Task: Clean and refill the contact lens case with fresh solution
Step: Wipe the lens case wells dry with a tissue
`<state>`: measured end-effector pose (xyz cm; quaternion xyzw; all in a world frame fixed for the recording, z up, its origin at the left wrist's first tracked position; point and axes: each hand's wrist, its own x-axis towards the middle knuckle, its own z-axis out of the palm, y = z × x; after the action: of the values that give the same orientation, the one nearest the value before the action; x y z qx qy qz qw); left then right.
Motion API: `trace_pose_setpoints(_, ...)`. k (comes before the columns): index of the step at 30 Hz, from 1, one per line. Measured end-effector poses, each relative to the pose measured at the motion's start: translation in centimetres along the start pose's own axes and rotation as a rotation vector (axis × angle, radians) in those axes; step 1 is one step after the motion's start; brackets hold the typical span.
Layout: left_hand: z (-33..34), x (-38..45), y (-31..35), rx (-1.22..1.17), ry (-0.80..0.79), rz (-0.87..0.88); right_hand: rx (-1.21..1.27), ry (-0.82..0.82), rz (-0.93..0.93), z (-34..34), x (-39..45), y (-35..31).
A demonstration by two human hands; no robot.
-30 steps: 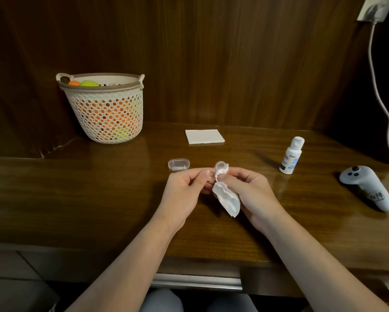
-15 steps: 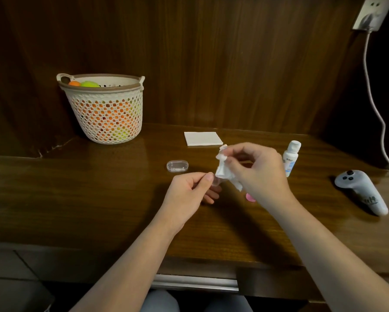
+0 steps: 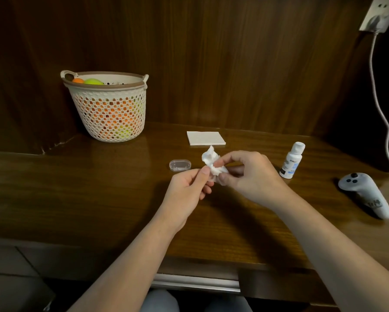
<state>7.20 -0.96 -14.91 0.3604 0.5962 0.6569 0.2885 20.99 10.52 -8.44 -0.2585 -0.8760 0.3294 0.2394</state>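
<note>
Our right hand (image 3: 245,174) pinches a crumpled tissue (image 3: 211,163); our left hand (image 3: 189,183) pinches something small against it, probably a lens case part, mostly hidden. Clear lens case piece (image 3: 180,165) lies on the table (image 3: 99,199). Risks: the tiny part slips out, lint stays inside, or an elbow tips the solution bottle (image 3: 292,161).

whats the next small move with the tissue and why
Probably press the crumpled tissue, pinched by the right hand, back into the small clear piece the left hand holds; the solution bottle stands capped, so wiping seems unfinished.
</note>
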Motion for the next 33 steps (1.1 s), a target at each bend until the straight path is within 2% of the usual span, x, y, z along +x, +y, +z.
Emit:
trace_pose_setpoints(5, 0.22, 0.06, 0.12, 0.020, 0.024, -0.002, 0.051, 0.027, 0.103, 0.11, 0.30, -0.34)
trace_pose_setpoints(9, 0.39, -0.04, 0.31, 0.020, -0.011, 0.029, 0.233, -0.017, 0.237, 0.09, 0.53, -0.56)
trace_pose_setpoints(15, 0.22, -0.22, 0.28, 0.027, 0.043, 0.065, 0.454, -0.085, 0.380, 0.35, 0.64, -0.96)
trace_pose_setpoints(18, 0.23, -0.29, 0.38, 0.070, 0.049, 0.097, 0.450, -0.131, 0.401, 0.13, 0.77, -0.87)
trace_pose_setpoints(21, 0.24, -0.28, 0.32, 0.109, 0.039, 0.111, 0.423, -0.096, 0.401, -0.09, 0.85, -0.62)
trace_pose_setpoints(29, 0.29, -0.19, 0.22, 0.092, 0.066, 0.054, 0.534, -0.130, 0.409, -0.14, 0.50, -0.24)
trace_pose_setpoints(33, 0.43, -0.07, 0.17, 0.102, 0.056, 0.065, 0.496, -0.066, 0.393, 0.00, 0.40, -0.33)
